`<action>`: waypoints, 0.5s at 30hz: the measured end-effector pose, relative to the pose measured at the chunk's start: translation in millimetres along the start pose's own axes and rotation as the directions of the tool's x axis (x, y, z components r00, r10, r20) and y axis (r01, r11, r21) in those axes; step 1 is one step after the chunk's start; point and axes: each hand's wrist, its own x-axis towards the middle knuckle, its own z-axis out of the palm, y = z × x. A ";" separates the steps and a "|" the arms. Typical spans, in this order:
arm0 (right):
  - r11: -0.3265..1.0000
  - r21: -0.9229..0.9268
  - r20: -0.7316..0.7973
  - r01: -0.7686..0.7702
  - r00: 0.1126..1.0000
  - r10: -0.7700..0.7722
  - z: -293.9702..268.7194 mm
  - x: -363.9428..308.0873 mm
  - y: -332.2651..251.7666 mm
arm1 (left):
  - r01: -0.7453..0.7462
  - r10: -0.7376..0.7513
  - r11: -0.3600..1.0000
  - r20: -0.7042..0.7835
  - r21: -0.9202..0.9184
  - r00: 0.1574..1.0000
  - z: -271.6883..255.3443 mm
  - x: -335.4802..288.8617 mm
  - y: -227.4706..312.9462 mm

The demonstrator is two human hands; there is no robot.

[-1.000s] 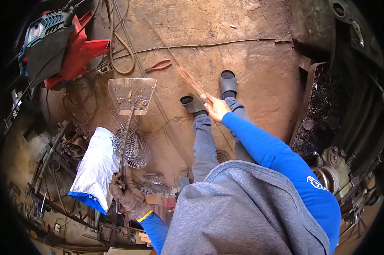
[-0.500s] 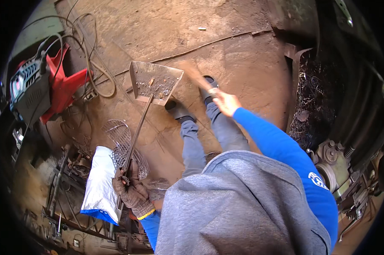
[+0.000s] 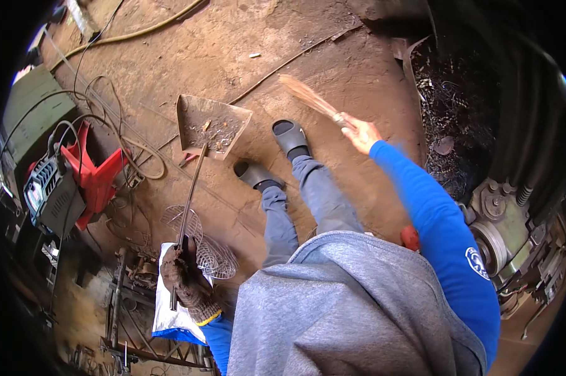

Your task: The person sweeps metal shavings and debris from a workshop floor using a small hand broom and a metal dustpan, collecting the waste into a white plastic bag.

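My left hand, in a dirty brown knit glove, is closed round the long metal handle of a dustpan. The pan rests on the floor ahead of my feet, with dark debris and small scraps inside. My bare right hand grips a short straw hand broom by its bound end. Its bristles point up and left, to the right of the pan and apart from it. Whether the bristle tips touch the floor I cannot tell.
A red stand with a grey-and-teal machine stands at left among loose cables. A white-and-blue sack and coiled wire mesh lie near my left hand. Metal shavings pile at right, beside a green machine.
The broom and my right hand have moved right, away from the pan. My view has shifted, so the floor items sit elsewhere in the picture. The left hand still holds the dustpan handle.
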 end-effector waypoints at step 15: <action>0.793 0.554 -0.378 -0.254 0.772 0.511 -29.5 -8.5 113.9 | -0.257 0.092 0.814 0.322 0.521 0.942 42.7 -4.3 -41.6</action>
